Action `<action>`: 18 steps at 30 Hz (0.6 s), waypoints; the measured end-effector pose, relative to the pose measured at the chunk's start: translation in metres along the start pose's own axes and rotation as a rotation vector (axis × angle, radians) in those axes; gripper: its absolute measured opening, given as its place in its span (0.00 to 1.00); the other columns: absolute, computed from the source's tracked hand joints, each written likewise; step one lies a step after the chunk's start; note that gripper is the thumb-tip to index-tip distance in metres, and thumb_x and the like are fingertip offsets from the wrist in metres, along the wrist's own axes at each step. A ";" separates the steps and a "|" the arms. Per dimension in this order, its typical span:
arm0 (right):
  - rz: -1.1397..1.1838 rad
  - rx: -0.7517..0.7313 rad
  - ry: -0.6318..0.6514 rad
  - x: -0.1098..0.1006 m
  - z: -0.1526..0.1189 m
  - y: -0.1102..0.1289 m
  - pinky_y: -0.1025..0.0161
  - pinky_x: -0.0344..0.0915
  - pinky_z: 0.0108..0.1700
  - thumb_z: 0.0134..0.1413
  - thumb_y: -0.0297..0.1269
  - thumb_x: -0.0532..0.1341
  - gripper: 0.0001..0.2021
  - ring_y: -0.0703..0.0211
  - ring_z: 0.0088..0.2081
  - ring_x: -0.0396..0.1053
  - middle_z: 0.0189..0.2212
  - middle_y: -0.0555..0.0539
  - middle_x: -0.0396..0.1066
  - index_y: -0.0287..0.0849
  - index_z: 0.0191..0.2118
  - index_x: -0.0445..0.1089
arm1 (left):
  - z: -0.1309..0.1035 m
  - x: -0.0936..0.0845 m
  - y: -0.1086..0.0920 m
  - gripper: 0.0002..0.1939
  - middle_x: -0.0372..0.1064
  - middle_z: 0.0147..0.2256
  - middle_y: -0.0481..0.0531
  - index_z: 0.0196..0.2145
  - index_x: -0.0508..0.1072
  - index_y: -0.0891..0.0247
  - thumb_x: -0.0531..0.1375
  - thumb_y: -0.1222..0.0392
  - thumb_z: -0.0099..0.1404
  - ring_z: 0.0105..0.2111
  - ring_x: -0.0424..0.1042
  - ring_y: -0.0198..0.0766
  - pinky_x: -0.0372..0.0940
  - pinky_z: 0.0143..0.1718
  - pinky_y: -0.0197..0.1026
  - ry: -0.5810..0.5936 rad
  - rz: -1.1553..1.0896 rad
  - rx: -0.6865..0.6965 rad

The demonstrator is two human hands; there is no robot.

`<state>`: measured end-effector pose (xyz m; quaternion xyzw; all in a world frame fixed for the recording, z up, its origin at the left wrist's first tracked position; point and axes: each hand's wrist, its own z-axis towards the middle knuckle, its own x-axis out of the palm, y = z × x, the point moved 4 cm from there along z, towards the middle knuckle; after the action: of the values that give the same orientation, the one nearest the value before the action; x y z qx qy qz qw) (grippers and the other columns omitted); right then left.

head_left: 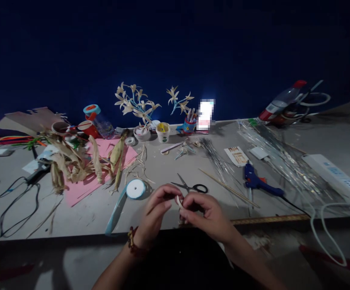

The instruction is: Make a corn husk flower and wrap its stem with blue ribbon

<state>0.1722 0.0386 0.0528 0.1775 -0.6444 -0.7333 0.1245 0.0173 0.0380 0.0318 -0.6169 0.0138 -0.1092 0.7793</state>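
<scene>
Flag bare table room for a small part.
Mostly bare: between scissors and the slim pale tool; near edge, between pink paper and blue ribbon. Crowded: dried husks on that paper; right side, clear-wrapped bundle beside the power strip.

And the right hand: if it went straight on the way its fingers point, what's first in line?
Past the pale piece at its fingertips, the right hand would likely meet the left hand first; depth is unclear from one view.

pale curved strip (179, 201), slender, held tilted
</scene>
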 end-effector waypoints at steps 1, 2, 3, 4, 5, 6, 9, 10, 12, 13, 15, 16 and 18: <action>0.015 0.022 0.027 0.001 0.000 -0.001 0.68 0.68 0.29 0.60 0.39 0.64 0.10 0.64 0.25 0.70 0.25 0.52 0.72 0.43 0.29 0.69 | 0.001 0.001 0.003 0.15 0.71 0.37 0.58 0.40 0.73 0.62 0.57 0.47 0.68 0.39 0.73 0.46 0.71 0.41 0.49 0.036 -0.080 -0.071; 0.034 0.049 0.048 0.002 0.000 -0.003 0.68 0.68 0.29 0.60 0.39 0.64 0.10 0.64 0.25 0.70 0.25 0.52 0.72 0.42 0.29 0.68 | 0.002 0.002 0.005 0.15 0.70 0.35 0.56 0.37 0.72 0.62 0.58 0.47 0.67 0.37 0.72 0.45 0.70 0.40 0.48 0.055 -0.131 -0.131; 0.056 0.075 0.062 0.003 -0.001 -0.005 0.68 0.67 0.29 0.59 0.39 0.64 0.10 0.64 0.25 0.70 0.24 0.52 0.72 0.42 0.29 0.68 | 0.002 0.003 0.006 0.14 0.68 0.33 0.54 0.34 0.71 0.62 0.60 0.47 0.66 0.35 0.71 0.44 0.69 0.38 0.47 0.064 -0.161 -0.182; 0.081 0.101 0.074 0.003 -0.002 -0.007 0.68 0.67 0.29 0.59 0.40 0.64 0.10 0.64 0.25 0.70 0.24 0.52 0.72 0.42 0.29 0.68 | 0.003 0.003 0.007 0.14 0.67 0.31 0.53 0.32 0.69 0.61 0.62 0.48 0.64 0.34 0.69 0.42 0.69 0.37 0.46 0.067 -0.184 -0.223; 0.107 0.125 0.080 0.004 -0.002 -0.010 0.68 0.67 0.29 0.59 0.42 0.65 0.11 0.64 0.25 0.70 0.24 0.52 0.72 0.42 0.30 0.68 | 0.003 0.004 0.007 0.14 0.66 0.30 0.51 0.31 0.68 0.61 0.64 0.49 0.63 0.32 0.68 0.41 0.68 0.36 0.45 0.071 -0.205 -0.252; 0.136 0.149 0.082 0.004 -0.003 -0.012 0.68 0.68 0.29 0.59 0.43 0.65 0.12 0.64 0.25 0.70 0.24 0.51 0.73 0.42 0.30 0.68 | 0.003 0.005 0.007 0.14 0.64 0.29 0.50 0.30 0.66 0.60 0.64 0.49 0.62 0.31 0.67 0.40 0.67 0.35 0.44 0.072 -0.227 -0.272; 0.257 0.204 0.071 0.003 -0.005 -0.016 0.67 0.69 0.29 0.59 0.47 0.65 0.13 0.64 0.25 0.71 0.25 0.50 0.73 0.42 0.32 0.69 | 0.002 0.006 0.007 0.14 0.63 0.28 0.49 0.29 0.66 0.61 0.65 0.50 0.62 0.30 0.65 0.39 0.64 0.34 0.43 0.070 -0.305 -0.297; 0.294 0.216 0.065 0.003 -0.006 -0.017 0.67 0.69 0.29 0.59 0.47 0.65 0.14 0.64 0.24 0.70 0.25 0.50 0.73 0.41 0.32 0.69 | 0.001 0.006 0.007 0.14 0.63 0.28 0.49 0.29 0.67 0.61 0.66 0.51 0.61 0.30 0.65 0.39 0.63 0.34 0.42 0.075 -0.329 -0.307; 0.340 0.229 0.060 0.001 -0.006 -0.018 0.67 0.69 0.29 0.58 0.47 0.66 0.13 0.65 0.24 0.70 0.24 0.51 0.73 0.41 0.32 0.70 | -0.001 0.005 0.007 0.13 0.64 0.28 0.50 0.29 0.69 0.62 0.66 0.52 0.61 0.31 0.65 0.39 0.62 0.35 0.42 0.102 -0.357 -0.333; 0.350 0.235 0.063 0.001 -0.006 -0.019 0.68 0.69 0.28 0.58 0.46 0.66 0.13 0.65 0.24 0.70 0.24 0.51 0.72 0.41 0.32 0.70 | -0.002 0.004 0.008 0.11 0.65 0.29 0.51 0.30 0.70 0.63 0.66 0.54 0.61 0.32 0.65 0.39 0.62 0.36 0.42 0.123 -0.352 -0.348; 0.347 0.251 0.071 0.000 -0.005 -0.020 0.68 0.68 0.28 0.57 0.44 0.66 0.12 0.65 0.23 0.69 0.22 0.52 0.70 0.40 0.30 0.69 | -0.003 0.002 0.007 0.08 0.67 0.31 0.51 0.31 0.72 0.64 0.65 0.56 0.62 0.35 0.66 0.40 0.61 0.39 0.41 0.177 -0.294 -0.369; 0.336 0.262 0.075 0.000 -0.005 -0.021 0.69 0.67 0.27 0.57 0.42 0.65 0.11 0.66 0.22 0.68 0.21 0.53 0.70 0.40 0.30 0.69 | -0.003 0.001 0.006 0.07 0.68 0.33 0.52 0.33 0.73 0.64 0.64 0.57 0.63 0.36 0.66 0.40 0.60 0.41 0.41 0.202 -0.252 -0.371; 0.295 0.281 0.086 -0.001 -0.004 -0.022 0.69 0.65 0.26 0.56 0.39 0.64 0.09 0.66 0.22 0.67 0.20 0.53 0.68 0.40 0.30 0.69 | -0.002 0.000 0.004 0.07 0.69 0.33 0.51 0.33 0.73 0.65 0.64 0.58 0.64 0.37 0.66 0.39 0.59 0.42 0.40 0.249 -0.169 -0.357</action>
<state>0.1757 0.0389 0.0303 0.1277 -0.7534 -0.6019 0.2320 0.0177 0.0365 0.0272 -0.7258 0.0771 -0.2450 0.6381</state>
